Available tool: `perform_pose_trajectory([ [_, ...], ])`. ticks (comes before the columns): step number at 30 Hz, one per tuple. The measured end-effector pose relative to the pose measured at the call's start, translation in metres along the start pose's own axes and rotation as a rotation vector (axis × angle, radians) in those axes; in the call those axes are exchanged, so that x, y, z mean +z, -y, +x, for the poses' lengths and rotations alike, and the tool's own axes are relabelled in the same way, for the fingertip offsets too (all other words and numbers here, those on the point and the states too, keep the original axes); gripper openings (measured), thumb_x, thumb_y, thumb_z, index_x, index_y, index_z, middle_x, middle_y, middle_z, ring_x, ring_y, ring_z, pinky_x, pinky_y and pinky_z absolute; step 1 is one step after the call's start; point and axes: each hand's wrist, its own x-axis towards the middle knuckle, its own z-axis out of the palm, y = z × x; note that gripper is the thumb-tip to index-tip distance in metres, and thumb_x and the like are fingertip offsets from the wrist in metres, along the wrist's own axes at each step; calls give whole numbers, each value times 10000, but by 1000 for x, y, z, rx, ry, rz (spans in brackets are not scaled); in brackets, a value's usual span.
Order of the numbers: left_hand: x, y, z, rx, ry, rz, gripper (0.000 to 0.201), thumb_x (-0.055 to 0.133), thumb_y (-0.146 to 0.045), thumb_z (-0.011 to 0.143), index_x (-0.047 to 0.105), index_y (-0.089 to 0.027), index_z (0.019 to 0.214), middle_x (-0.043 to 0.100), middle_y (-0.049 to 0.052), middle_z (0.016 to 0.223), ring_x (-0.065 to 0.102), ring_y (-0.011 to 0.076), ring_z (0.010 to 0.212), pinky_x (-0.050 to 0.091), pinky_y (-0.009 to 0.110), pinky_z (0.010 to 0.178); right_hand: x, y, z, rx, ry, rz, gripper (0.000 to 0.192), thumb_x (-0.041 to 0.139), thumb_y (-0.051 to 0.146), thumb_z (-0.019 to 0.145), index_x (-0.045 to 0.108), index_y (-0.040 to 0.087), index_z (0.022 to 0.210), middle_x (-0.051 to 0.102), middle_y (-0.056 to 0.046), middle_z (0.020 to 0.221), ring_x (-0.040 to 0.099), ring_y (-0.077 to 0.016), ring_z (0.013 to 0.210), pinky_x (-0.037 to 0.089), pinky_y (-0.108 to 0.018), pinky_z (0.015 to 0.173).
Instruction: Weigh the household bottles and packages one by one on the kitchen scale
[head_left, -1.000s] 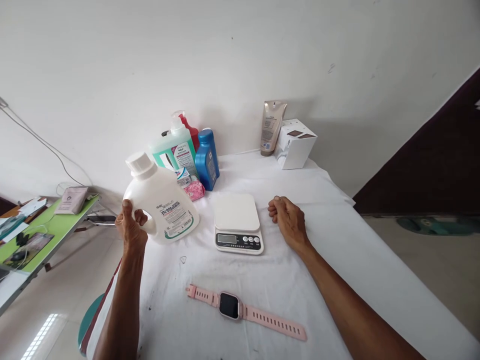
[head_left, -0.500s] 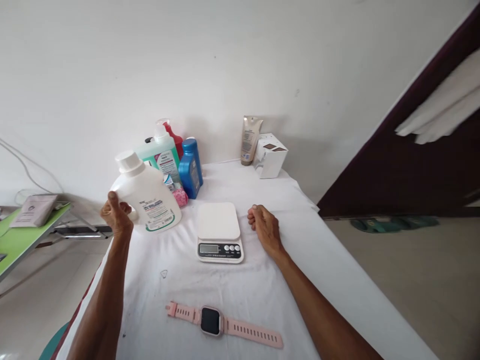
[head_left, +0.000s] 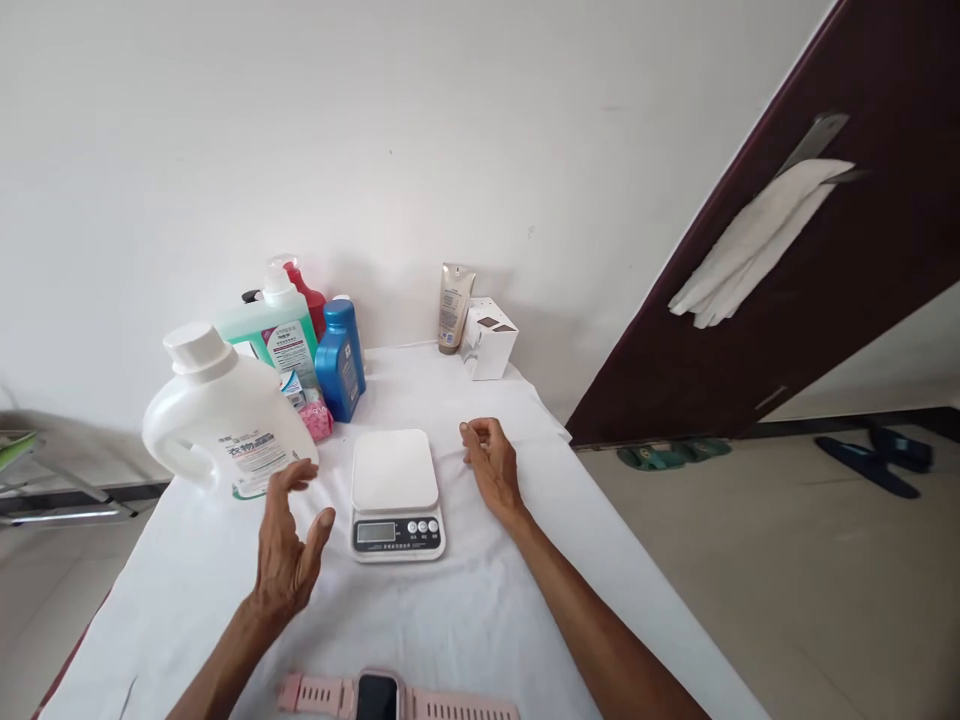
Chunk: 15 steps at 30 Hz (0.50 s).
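Note:
A big white detergent jug with a white cap stands upright at the left of the white-clothed table. My left hand hovers open just to its right and in front, fingers spread, holding nothing. A small white kitchen scale sits in the middle, its platform bare. My right hand rests on the cloth right of the scale, fingers loosely curled, nothing in it. A pink smartwatch lies flat at the near edge.
Behind the jug stand a green pump bottle, a red bottle, a blue bottle and a pink packet. A beige tube and a white box stand by the wall. A dark door leans at right; sandals lie on the floor.
My left hand has let go of the jug's handle and drawn back to the right, now open. The jug stands alone. The view has swung to the right.

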Motion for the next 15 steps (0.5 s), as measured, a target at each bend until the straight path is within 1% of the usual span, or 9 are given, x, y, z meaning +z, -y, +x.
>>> perform_pose_trajectory([
  [1,9,3,-7,-131,81,-68,545,555,-623,961,584,-219,1325,694,171,1231,683,347,1091,545,550,994,-2,-3,15,-26,-64,-26,515,615,726,878,555,246,1052,657,-108,1101,651,-280,942,577,-412,775],
  [3,23,12,-13,-353,175,-193,622,513,-686,964,575,-237,1390,693,183,1328,688,372,1187,541,581,1036,-7,-9,53,-91,-211,-92,698,700,736,774,494,220,1196,561,-195,1334,584,-350,1179,559,-486,924],
  [5,32,22,-12,-498,225,-308,728,514,-752,936,547,-256,1469,641,183,1466,645,390,1322,506,600,1120,-11,-14,94,-128,-320,-175,889,785,699,694,436,167,1315,468,-265,1438,492,-405,1326,468,-552,1092],
  [7,37,30,-7,-591,272,-393,804,512,-787,921,514,-265,1532,561,174,1579,588,394,1414,457,605,1191,-12,-16,132,-100,-397,-248,1033,860,626,649,383,114,1409,412,-307,1482,361,-450,1450,332,-577,1213],
  [8,39,32,-4,-618,292,-419,830,506,-796,922,498,-261,1557,522,171,1619,557,394,1449,427,608,1220,-11,-16,149,-76,-418,-272,1085,886,585,635,356,97,1446,390,-320,1504,312,-465,1482,289,-587,1235],
  [9,40,33,0,-634,310,-438,849,499,-800,925,484,-256,1576,487,169,1648,524,392,1482,392,608,1248,-8,-16,163,-49,-436,-283,1123,909,544,617,338,92,1471,373,-329,1525,284,-477,1498,274,-600,1238],
  [11,45,34,9,-642,346,-469,875,486,-802,933,460,-242,1604,441,165,1683,461,383,1533,328,602,1291,1,-16,186,-2,-460,-286,1151,935,494,592,327,112,1492,360,-332,1563,277,-487,1510,281,-627,1227],
  [13,52,34,17,-632,372,-494,896,478,-808,936,452,-223,1615,425,168,1692,428,376,1555,290,594,1313,10,-16,201,58,-480,-287,1120,944,464,581,349,142,1473,404,-315,1565,328,-478,1501,308,-631,1214],
  [15,59,36,24,-605,394,-517,888,471,-801,947,465,-209,1609,436,172,1684,434,373,1551,290,584,1316,18,-17,210,136,-489,-291,1033,938,425,587,389,161,1421,513,-283,1498,441,-452,1447,363,-597,1195],
])
